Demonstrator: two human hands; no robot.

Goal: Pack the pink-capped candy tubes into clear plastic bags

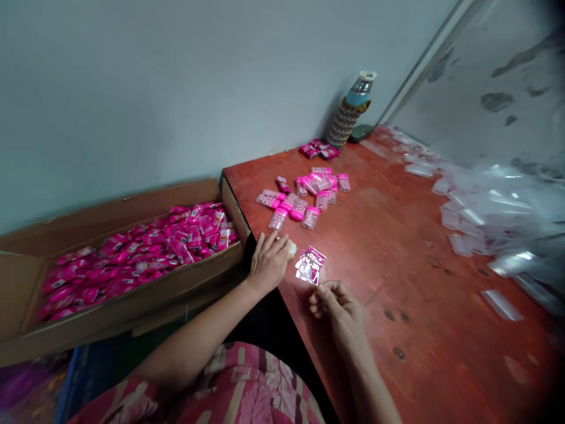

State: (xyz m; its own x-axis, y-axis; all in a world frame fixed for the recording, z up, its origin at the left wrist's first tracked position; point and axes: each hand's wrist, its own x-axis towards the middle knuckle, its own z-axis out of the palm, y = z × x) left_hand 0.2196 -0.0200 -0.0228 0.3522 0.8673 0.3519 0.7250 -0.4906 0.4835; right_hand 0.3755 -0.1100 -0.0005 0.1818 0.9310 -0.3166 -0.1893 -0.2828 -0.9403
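My right hand pinches the lower corner of a small, shiny pink-and-clear printed plastic sleeve between thumb and fingers, just over the red tabletop. At the table's near left edge lies my left hand, palm down with fingers stretched out. Its fingertips touch a small whitish lump, partly hidden, whose kind I cannot make out. Just beyond both hands, several clear bottles with pink caps and small pink balls inside lie in a loose group. One dark pink wrapped piece is beside them.
Left of the table, a long cardboard box holds many pink wrapped bottles. Clear plastic sleeves spread over the right side of the red table. Against the wall stand a flask in a woven cover and a few pink packs.
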